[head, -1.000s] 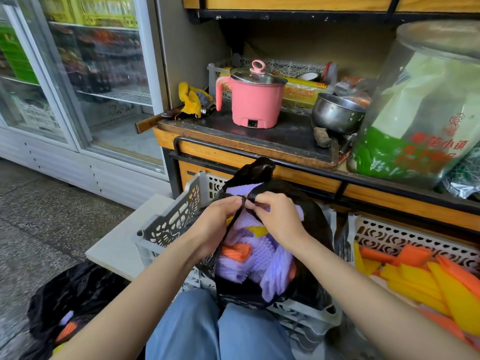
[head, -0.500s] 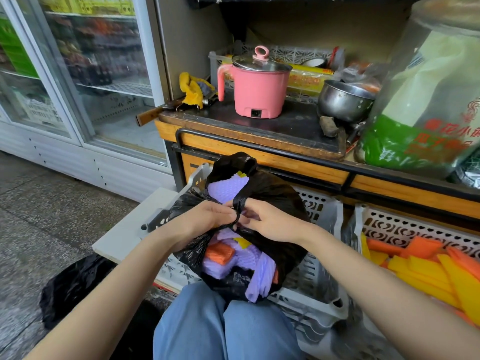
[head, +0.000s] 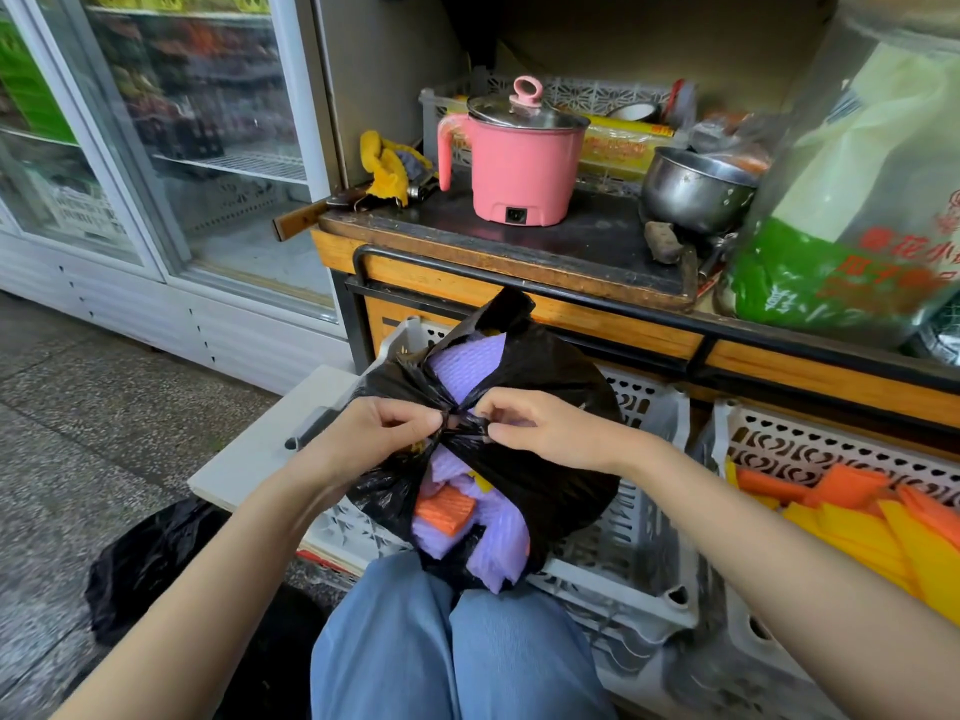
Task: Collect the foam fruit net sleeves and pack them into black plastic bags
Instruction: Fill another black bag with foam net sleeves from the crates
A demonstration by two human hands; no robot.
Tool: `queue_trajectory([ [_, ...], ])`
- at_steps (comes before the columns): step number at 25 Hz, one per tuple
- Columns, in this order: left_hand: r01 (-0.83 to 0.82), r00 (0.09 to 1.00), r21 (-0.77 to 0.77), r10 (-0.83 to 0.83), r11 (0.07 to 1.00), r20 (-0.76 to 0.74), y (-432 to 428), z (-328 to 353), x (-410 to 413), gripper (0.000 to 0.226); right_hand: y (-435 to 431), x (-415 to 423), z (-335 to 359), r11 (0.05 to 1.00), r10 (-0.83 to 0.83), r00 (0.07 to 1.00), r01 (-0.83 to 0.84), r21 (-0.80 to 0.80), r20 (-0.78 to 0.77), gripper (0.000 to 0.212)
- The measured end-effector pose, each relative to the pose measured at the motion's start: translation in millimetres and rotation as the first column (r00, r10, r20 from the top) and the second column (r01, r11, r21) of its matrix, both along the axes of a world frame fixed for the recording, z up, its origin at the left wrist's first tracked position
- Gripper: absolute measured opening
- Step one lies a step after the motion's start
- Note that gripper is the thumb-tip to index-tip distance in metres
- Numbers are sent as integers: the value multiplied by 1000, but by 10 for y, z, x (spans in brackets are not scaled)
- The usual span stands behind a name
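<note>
A glass-door fridge [head: 182, 148] fills the left side, and a wooden counter [head: 519, 288] runs across the middle with a pink electric pot [head: 519, 168] and a steel bowl [head: 691, 192] on top. Below the counter stand two white lattice crates. The right crate [head: 831, 449] holds flat orange and yellow sleeves [head: 872, 517].

The black plastic bag [head: 550, 475] sits on the near crate [head: 639, 511], its lower end against the person's knees in blue jeans. It is stuffed full and bulging, its thin glossy film creased. Its mouth gapes above and below the middle, showing purple foam net sleeves [head: 467, 361] with a ribbed mesh surface and one orange sleeve [head: 447, 511] among them. A few purple ends spill over the lower edge.

A second black bag [head: 150, 558] lies crumpled on the floor at lower left.

The left hand [head: 374, 439] and right hand [head: 545, 428] meet over the middle of the bag. Each hand's fingers are curled, with thumb and fingertips pinching a twisted bag handle [head: 465, 431]. The two strands cross tightly between them.
</note>
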State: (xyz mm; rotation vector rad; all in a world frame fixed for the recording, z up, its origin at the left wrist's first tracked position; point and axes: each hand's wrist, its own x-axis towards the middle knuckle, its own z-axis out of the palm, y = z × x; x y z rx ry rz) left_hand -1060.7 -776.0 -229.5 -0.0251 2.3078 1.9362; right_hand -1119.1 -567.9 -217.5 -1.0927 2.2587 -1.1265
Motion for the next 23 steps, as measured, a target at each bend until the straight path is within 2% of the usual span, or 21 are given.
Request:
queue_trajectory([
  [3,-16,1000,171,15,985,7,30,-80,-19,11,148,20,10,997,-9,986,22,-73,166,17],
  [5,-34,999,211,37,977,-7,79,-112,-55,6,248,16,-4,989,-39,968,72,-128,249,14],
  [6,-37,998,141,44,989,-44,116,-121,-77,4,281,21,-14,985,-57,962,99,-145,268,13],
  [7,-42,992,-6,41,999,-117,156,-140,-105,8,304,36,-25,981,-78,958,123,-149,274,11],
  [9,-84,953,-340,-25,937,-303,270,-171,-148,10,299,64,-66,982,-138,967,161,-95,215,11],
  [10,-111,928,-445,-68,889,-367,337,-180,-166,9,286,71,-105,982,-178,976,184,-38,122,18],
  [12,-166,906,-516,-76,840,-416,424,-200,-197,8,270,68,-181,971,-229,965,236,41,-129,28],
  [14,-219,920,-459,24,861,-392,411,-232,-245,13,270,72,-211,959,-282,922,282,-37,-266,27],
  [15,-244,928,-416,87,876,-362,384,-257,-277,18,268,84,-206,951,-308,915,288,-111,-260,26],
  [17,-309,932,-380,197,872,-305,321,-300,-331,24,234,123,-191,924,-327,932,281,-258,-157,26],
  [19,-381,916,-366,295,849,-272,253,-349,-359,25,157,195,-188,901,-302,953,271,-338,-40,22],
  [21,-444,894,-342,383,828,-233,178,-387,-377,23,133,241,-183,897,-279,959,281,-342,57,16],
  [23,-488,873,-323,451,811,-186,103,-427,-403,21,186,220,-190,909,-275,959,283,-305,71,17],
])
